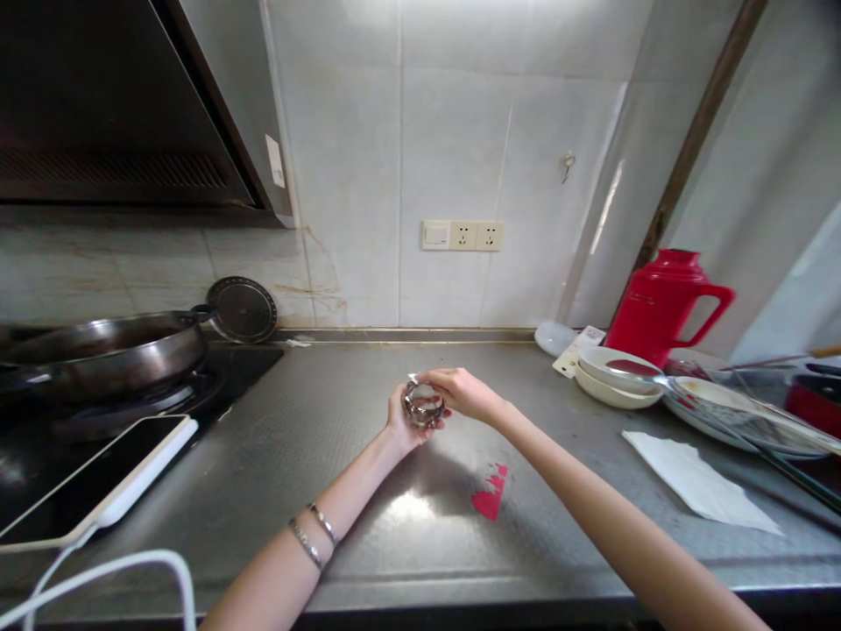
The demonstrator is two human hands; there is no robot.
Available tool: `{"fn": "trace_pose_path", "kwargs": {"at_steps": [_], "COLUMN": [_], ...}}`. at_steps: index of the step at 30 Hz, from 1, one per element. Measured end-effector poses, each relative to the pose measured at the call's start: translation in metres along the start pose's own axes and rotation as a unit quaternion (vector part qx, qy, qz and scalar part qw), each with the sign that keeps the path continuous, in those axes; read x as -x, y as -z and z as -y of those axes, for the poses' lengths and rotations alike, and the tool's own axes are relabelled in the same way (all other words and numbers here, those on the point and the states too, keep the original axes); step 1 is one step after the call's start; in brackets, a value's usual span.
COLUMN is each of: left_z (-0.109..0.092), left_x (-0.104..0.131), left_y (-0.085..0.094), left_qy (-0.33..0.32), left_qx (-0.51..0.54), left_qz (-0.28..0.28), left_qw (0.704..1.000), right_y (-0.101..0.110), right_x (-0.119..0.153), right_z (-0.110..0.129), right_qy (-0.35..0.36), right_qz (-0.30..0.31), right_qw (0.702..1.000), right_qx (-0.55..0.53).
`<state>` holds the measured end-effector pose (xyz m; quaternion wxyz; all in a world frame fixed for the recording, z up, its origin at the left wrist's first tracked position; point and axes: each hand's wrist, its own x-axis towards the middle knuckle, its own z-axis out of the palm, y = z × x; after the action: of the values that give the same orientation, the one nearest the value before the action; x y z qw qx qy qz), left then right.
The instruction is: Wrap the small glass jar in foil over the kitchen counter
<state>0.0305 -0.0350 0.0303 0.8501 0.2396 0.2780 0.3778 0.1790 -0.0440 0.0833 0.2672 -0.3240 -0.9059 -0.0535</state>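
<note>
Over the middle of the metal counter, my left hand (pixel 408 428) is closed around a small, round, shiny brownish piece with a rim like a glass ashtray (pixel 424 405); its exact kind is hard to make out. My right hand (pixel 463 392) bends over its top edge, fingers pinched together. A small scrap of white, tissue-like material (pixel 413 378) shows at the right fingertips. Two silvery bangles (pixel 307 539) circle my left forearm. On the counter below the hands lies a torn red patch (pixel 490 497).
A steel pan (pixel 111 355) sits on the stove at left, near a phone (pixel 92 486) with a white cable. At right are a red thermos jug (pixel 657 307), stacked white bowls (pixel 618 390), a patterned plate (pixel 742 416) with utensils, and a white napkin (pixel 700 482).
</note>
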Motion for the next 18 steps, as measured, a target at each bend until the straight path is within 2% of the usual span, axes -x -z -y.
{"fn": "trace_pose_path", "kwargs": {"at_steps": [2,6,9,12,15,18], "left_z": [-0.001,-0.003,-0.002,0.003,0.006,0.007], "left_x": [0.003,0.005,0.004,0.003,0.002,0.001], "left_y": [-0.002,-0.002,-0.001,-0.002,-0.003,-0.002], "left_qy": [-0.016,-0.011,-0.016,-0.055,-0.088,-0.088], "left_qx": [-0.022,-0.003,0.013,0.049,0.097,0.116], "left_qz": [0.01,0.028,0.035,0.02,0.005,-0.002], "left_qw": [1.0,1.0,0.999,0.997,0.991,0.989], "right_y": [0.002,0.001,-0.004,-0.012,-0.022,-0.03], "right_x": [0.006,0.02,0.032,0.042,0.05,0.053], "right_z": [-0.004,-0.006,-0.002,0.004,0.013,0.025], "right_qy": [0.009,0.036,0.072,0.099,0.074,0.037], "right_qz": [-0.003,-0.027,-0.073,-0.119,-0.154,-0.187], "right_qw": [0.999,0.997,0.992,0.985,0.982,0.98], "right_qx": [0.03,0.067,0.069,0.079,0.084,0.059]}}
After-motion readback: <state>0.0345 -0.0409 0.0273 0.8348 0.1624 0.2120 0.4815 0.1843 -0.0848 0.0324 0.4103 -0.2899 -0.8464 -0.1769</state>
